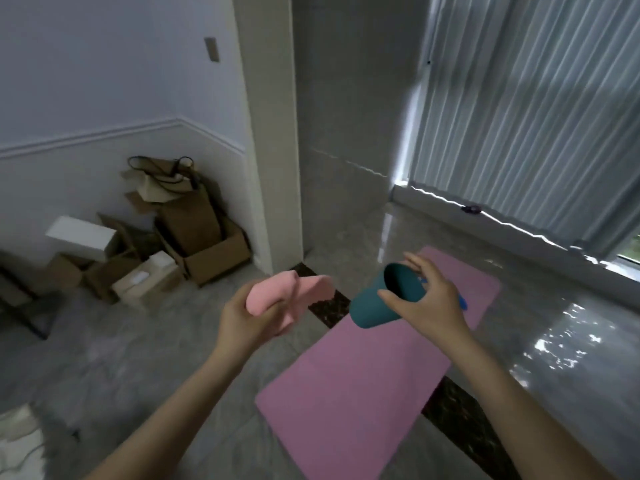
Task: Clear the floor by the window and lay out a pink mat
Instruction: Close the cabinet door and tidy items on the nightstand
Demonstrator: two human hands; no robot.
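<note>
Looking down, we see the pink mat spread flat on the glossy floor, running toward the window with its closed blinds. Our left hand grips a pink cloth, fingers curled round it. Our right hand holds a teal cup by the rim, tilted, mouth toward us, above the mat. Something small and blue shows beside that hand; we cannot tell what. Cardboard boxes are piled in the left corner by a pillar.
</note>
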